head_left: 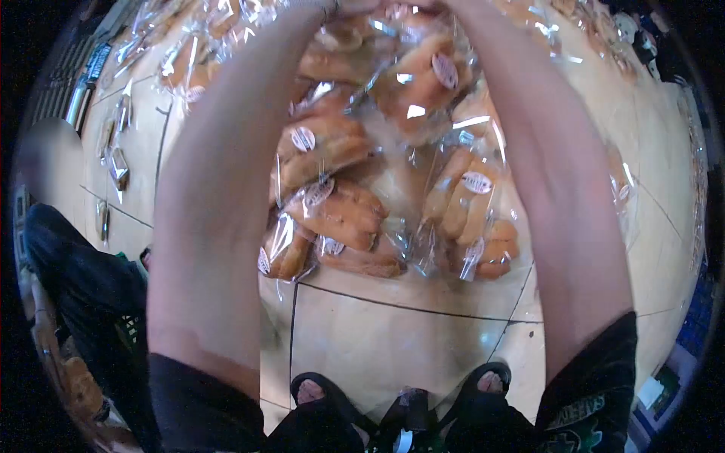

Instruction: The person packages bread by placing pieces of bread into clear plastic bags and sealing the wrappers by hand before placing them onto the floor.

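Both my arms stretch forward over a pile of bread rolls in clear plastic bags. Only part of my left hand [349, 6] shows at the top edge, close to my right hand [432, 4]. The fingers are mostly cut off there, so whatever they hold is hidden. Just below the hands lies a bagged bread [423, 79] with an oval label. Nearer to me are another labelled bread bag [336, 211] on the left and a bag of long rolls [464, 192] on the right.
The bags rest on a tiled floor [377, 325], with my sandalled feet at its near side. More bread bags [189, 64] spread out at the far left. A person's dark trouser leg [83, 257] is at the left, near a few small wrapped items [118, 167].
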{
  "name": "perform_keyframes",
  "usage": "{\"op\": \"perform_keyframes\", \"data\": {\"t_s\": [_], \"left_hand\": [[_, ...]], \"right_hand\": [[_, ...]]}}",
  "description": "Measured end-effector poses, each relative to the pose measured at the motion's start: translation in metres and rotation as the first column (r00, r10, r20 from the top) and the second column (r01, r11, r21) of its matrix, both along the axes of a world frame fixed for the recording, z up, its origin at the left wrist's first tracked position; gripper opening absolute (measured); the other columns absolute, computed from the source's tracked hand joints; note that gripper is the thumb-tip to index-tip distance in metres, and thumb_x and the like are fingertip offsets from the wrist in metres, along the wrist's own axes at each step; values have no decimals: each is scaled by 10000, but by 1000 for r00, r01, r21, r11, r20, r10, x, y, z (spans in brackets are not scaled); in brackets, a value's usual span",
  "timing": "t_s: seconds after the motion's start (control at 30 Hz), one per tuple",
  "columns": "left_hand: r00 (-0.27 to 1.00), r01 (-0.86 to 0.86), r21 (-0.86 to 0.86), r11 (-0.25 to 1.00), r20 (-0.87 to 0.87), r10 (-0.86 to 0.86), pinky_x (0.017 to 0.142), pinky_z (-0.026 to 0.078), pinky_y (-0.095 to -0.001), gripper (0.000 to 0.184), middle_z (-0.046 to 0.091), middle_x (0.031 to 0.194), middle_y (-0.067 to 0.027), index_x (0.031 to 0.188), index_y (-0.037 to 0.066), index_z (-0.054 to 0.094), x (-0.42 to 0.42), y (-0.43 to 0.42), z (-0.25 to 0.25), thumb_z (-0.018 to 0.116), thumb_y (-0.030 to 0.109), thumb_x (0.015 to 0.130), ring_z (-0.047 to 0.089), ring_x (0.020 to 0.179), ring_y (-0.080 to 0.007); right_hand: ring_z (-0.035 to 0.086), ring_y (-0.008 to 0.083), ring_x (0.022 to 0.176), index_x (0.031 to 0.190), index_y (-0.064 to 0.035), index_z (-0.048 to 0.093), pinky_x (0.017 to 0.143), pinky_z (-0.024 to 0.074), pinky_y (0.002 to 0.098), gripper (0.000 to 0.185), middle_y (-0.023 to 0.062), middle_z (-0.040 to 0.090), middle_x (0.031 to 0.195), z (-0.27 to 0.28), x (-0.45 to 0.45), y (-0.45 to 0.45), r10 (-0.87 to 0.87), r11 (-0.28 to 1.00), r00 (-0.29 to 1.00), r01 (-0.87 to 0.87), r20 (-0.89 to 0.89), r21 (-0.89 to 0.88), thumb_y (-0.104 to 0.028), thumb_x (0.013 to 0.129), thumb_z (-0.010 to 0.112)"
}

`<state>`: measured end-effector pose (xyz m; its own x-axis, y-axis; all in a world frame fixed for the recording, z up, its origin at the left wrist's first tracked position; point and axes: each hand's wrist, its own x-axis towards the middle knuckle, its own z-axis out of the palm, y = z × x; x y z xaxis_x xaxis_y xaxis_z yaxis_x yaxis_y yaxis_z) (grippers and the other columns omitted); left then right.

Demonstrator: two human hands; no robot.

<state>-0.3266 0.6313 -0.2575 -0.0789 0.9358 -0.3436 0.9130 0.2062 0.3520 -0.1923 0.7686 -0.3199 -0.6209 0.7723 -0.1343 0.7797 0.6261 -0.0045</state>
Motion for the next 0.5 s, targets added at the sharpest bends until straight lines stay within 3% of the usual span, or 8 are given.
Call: {"op": "perform_keyframes", "data": {"t_s": [0.03,0.07,0.13,0.2,0.23,0.37,0.43,0.5], "left_hand": [[994,-107,-2,994,-31,107,1113,359,-475,688,551,1377,-243,1376,86,565,18,-19,22,299,587,987,611,1170,-350],[992,17,-68,998,-122,-25,1096,396,-479,699,524,1371,-286,1443,254,478,-38,41,-46,302,700,936,545,1237,-437],[945,167,198,966,-310,-100,1100,392,-492,705,497,1399,-288,1474,260,440,-20,13,-49,272,690,942,537,1240,-457],[931,142,210,967,-361,-58,1113,380,-488,683,424,1475,-268,1475,295,435,-6,-7,-43,248,684,945,517,1265,-458],[944,72,144,987,-330,-20,1123,349,-546,672,338,1549,-222,1475,327,434,5,-17,-34,249,689,941,492,1280,-489],[920,66,167,984,-393,5,1097,316,-653,679,287,1589,-175,1481,339,427,38,-69,-26,232,696,937,501,1251,-529],[971,13,126,992,-237,18,1003,154,-847,664,173,1646,-59,1481,404,410,50,-88,-38,257,722,919,206,1448,-511],[959,-8,115,993,-281,41,998,150,-848,662,168,1647,-62,1482,367,428,80,-127,-22,260,698,933,177,1457,-511]], "right_hand": [[91,468,1489,1543,-341,309,1198,118,606,881,176,108,1640,3,2,-2,-3,1000,1000,3,4,2,-733,782,519],[89,469,1489,1543,-340,309,1199,114,604,875,176,108,1640,8,4,-9,-2,1000,1000,2,17,1,-727,786,518],[87,470,1489,1543,-339,310,1202,106,601,864,174,108,1640,4,9,-19,-19,1000,1000,19,22,-8,-716,793,515],[76,467,1491,1543,-330,314,1205,100,592,858,170,110,1641,24,19,-44,-43,999,998,44,40,-26,-714,801,509],[66,465,1493,1542,-321,317,1209,94,582,852,165,111,1642,29,26,-62,-65,995,996,70,67,-66,-712,809,503],[60,453,1497,1528,-355,333,1193,123,609,842,148,117,1645,24,50,-106,-98,990,993,104,61,-96,-733,798,516],[67,436,1502,1520,-387,338,1180,131,634,835,145,124,1644,23,68,-127,-117,984,992,122,45,-131,-712,783,561],[62,418,1508,1516,-400,340,1171,128,652,843,142,120,1645,41,91,-168,-123,973,991,132,57,-191,-686,768,603]]}}
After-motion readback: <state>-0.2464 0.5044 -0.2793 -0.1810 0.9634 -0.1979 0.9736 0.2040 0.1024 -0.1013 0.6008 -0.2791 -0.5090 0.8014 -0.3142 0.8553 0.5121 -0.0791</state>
